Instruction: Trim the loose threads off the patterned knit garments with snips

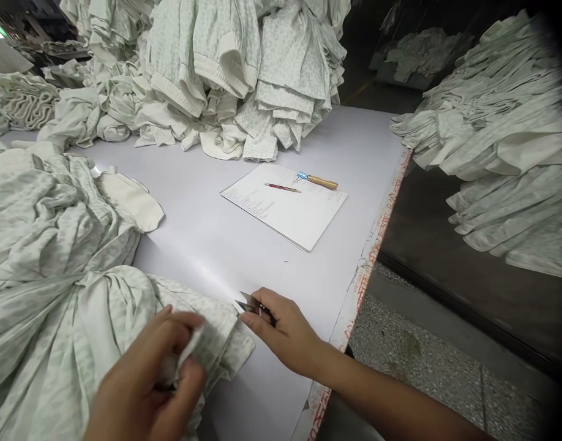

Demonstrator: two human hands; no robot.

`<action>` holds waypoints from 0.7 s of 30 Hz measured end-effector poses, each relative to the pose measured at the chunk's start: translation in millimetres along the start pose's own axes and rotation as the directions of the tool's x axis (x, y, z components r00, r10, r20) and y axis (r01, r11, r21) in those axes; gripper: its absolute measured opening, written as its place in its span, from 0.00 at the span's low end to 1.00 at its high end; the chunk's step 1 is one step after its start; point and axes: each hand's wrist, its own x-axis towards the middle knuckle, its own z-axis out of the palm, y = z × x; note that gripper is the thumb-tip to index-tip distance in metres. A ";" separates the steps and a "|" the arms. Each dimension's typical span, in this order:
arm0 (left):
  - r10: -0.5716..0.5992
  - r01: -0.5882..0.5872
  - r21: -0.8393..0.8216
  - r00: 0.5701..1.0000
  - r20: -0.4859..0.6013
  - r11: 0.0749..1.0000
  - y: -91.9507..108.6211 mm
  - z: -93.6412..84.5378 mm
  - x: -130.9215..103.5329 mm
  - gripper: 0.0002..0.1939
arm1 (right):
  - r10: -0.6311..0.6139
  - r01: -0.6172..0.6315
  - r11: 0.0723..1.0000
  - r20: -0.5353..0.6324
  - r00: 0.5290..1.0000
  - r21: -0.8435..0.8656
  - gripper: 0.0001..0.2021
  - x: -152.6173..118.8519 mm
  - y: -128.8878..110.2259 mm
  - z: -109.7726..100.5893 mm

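Note:
My right hand [288,334] grips a small pair of thread snips [250,304], their blades pointing left at the edge of a pale green patterned garment [101,306] lying on the white table [207,239]. My left hand [147,383] pinches a fold of that garment near its corner, close to the blades. The garment is bunched and spreads off to the left.
A sheet of paper [285,208] with a red pencil [282,187] and a wooden-handled tool [318,180] lies mid-table. A tall heap of similar garments [226,67] fills the back. More stacks [505,135] sit on the right, past the table's edge [373,245] and a floor gap.

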 end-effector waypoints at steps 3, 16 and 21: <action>0.133 -0.173 0.240 0.975 0.176 0.955 -3.6 17.0 9.3 0.06 | 0.016 -0.016 1.000 -0.006 1.000 0.027 0.11 1.3 1.7 0.5; -0.167 0.130 0.236 0.975 0.146 0.963 -23.8 24.9 1.2 0.12 | 0.033 -0.031 0.999 0.222 0.974 -0.013 0.12 -2.9 -11.2 -1.1; -0.365 0.366 -0.011 0.930 0.031 0.931 -13.3 20.1 -7.6 0.13 | 0.011 0.019 0.995 0.290 0.957 -0.102 0.11 2.7 -20.5 2.3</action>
